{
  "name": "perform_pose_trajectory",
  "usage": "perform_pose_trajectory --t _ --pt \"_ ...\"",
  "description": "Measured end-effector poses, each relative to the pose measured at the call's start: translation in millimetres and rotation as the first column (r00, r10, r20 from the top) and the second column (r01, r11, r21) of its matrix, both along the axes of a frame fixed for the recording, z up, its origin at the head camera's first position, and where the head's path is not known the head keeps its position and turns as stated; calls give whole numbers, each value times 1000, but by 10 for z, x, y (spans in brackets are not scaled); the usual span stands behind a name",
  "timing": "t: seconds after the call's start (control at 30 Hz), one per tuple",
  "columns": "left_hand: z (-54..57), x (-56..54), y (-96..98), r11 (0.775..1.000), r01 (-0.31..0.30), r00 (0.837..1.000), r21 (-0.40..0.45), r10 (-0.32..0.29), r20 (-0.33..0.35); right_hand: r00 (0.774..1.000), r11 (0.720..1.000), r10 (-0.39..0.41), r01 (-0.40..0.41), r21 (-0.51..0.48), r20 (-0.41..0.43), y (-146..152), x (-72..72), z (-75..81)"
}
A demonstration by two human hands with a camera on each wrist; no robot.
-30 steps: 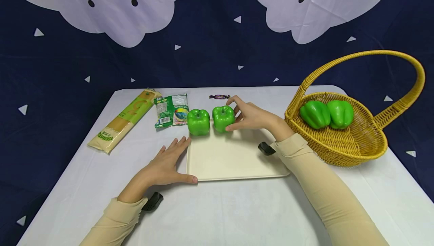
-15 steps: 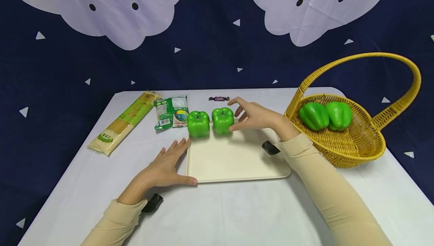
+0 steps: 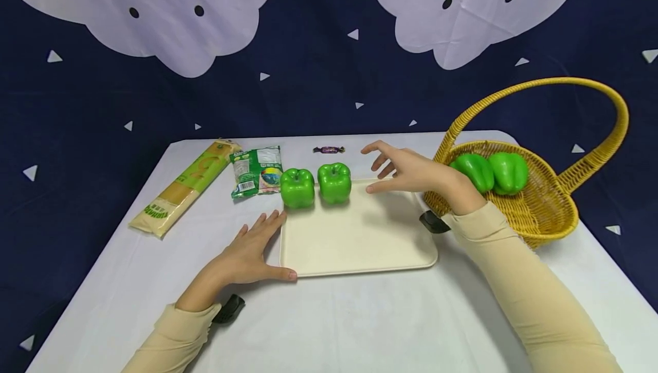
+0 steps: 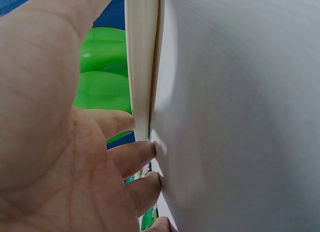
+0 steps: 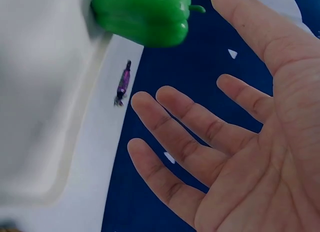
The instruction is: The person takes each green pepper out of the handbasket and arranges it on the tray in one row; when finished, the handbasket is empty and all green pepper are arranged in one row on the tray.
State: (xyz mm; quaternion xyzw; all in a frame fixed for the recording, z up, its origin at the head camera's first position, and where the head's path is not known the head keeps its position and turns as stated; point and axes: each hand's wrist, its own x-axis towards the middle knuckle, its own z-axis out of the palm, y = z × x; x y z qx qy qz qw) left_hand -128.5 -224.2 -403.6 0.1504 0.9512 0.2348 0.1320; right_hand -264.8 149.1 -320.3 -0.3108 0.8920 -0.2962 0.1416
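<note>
Two green bell peppers stand side by side at the back left of a cream tray [image 3: 360,241]: a left pepper [image 3: 297,188] and a right pepper [image 3: 334,183]. My left hand [image 3: 249,256] has its fingers spread along the tray's left edge, the thumb at the front left corner; the left wrist view shows fingertips right at the tray's side. Over the tray's back right part, my right hand [image 3: 406,168] holds nothing, its fingers loosely bent. In the right wrist view a gap separates those fingers from the right pepper [image 5: 145,17].
At right stands a yellow wicker basket [image 3: 552,227] with a tall handle, holding two more green peppers [image 3: 508,173]. A purple wrapped candy [image 3: 329,149] lies behind the tray. To the left are a green snack packet [image 3: 257,172] and a long noodle packet [image 3: 185,187].
My right hand has let go of the right pepper and drawn away to the right, toward the basket. The left hand has stayed at the tray's edge.
</note>
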Motion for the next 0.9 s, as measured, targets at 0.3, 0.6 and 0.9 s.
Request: perform_pose_trajectory --t 0.3,0.6,0.9 --pt "-13 1 -8 1000 2 1000 -2 -2 -8 1000 1000 0 0 7 -23 204 172 138" --pt "-8 -1 -7 1000 1 1000 3 -1 -5 996 999 -50 51 19 -67 453 355 249" --pt "-12 -4 -12 1000 4 1000 1 -4 -5 991 999 -47 45 -19 -123 801 510 321"
